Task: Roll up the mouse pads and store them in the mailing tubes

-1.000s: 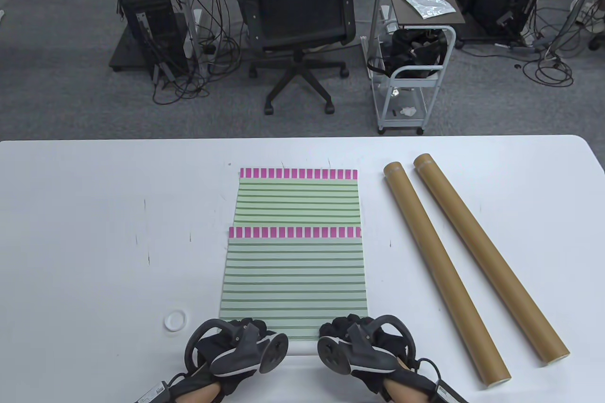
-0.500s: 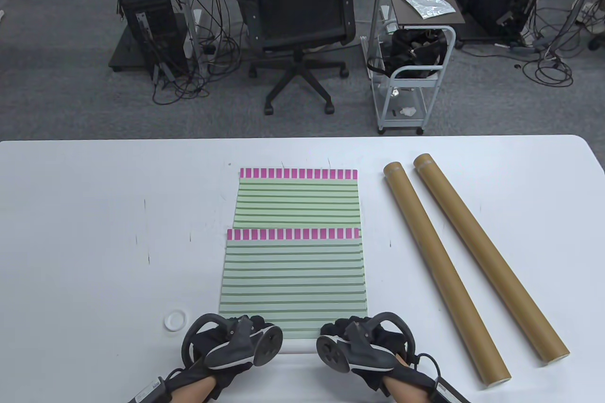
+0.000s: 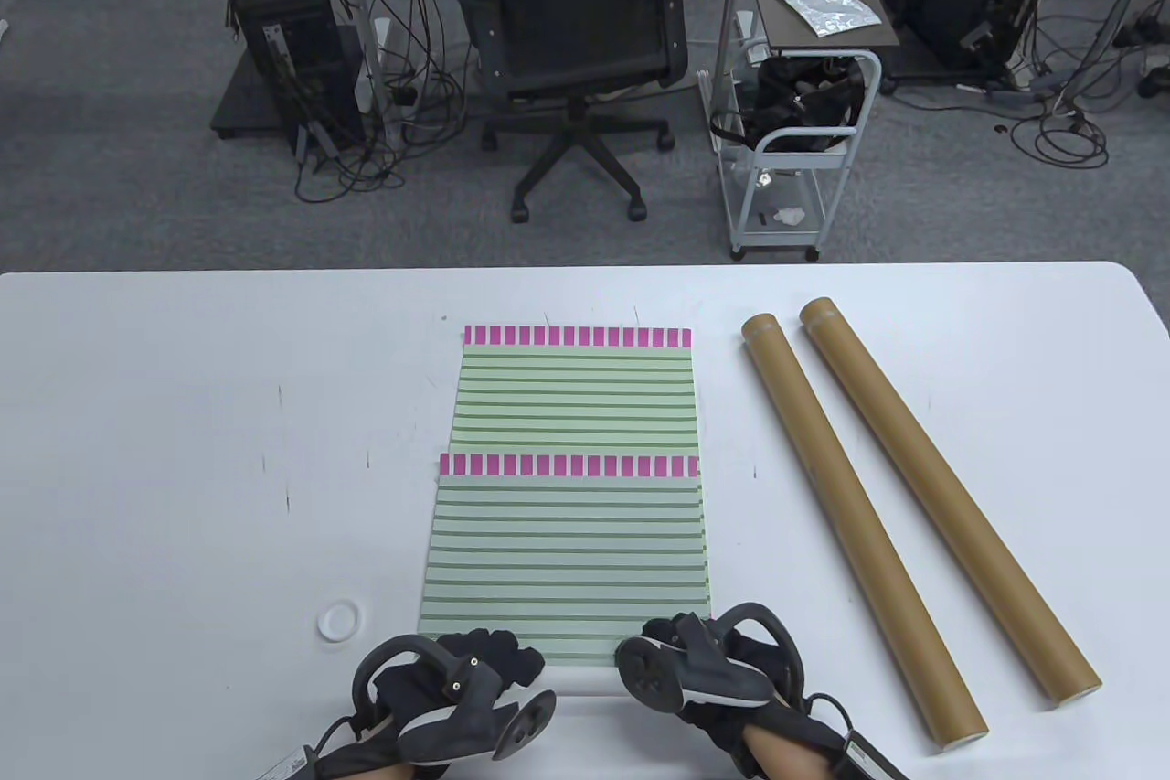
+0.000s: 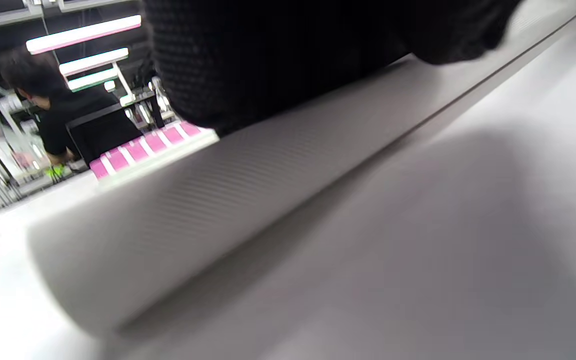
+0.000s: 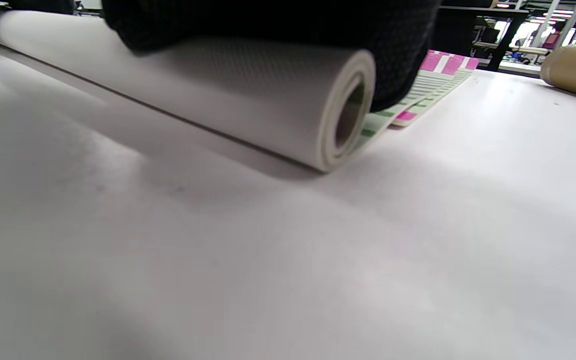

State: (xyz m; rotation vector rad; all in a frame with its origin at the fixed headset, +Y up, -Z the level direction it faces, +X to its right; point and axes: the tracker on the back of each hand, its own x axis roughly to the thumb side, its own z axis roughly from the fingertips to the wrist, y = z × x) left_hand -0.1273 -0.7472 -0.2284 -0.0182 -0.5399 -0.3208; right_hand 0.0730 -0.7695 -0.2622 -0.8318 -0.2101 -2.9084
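Both our hands, left hand (image 3: 457,689) and right hand (image 3: 708,666), press down together on the rolled near edge of the top mouse pad (image 3: 565,556), keeping it tight; two mailing tubes (image 3: 859,515) wait alongside.

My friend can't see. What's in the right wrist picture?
A black gloved right hand rests on top of a mouse pad rolled partway into a grey tube on a white table. Its unrolled green-striped, pink-edged part lies flat behind, and a brown mailing tube sits at the far right.
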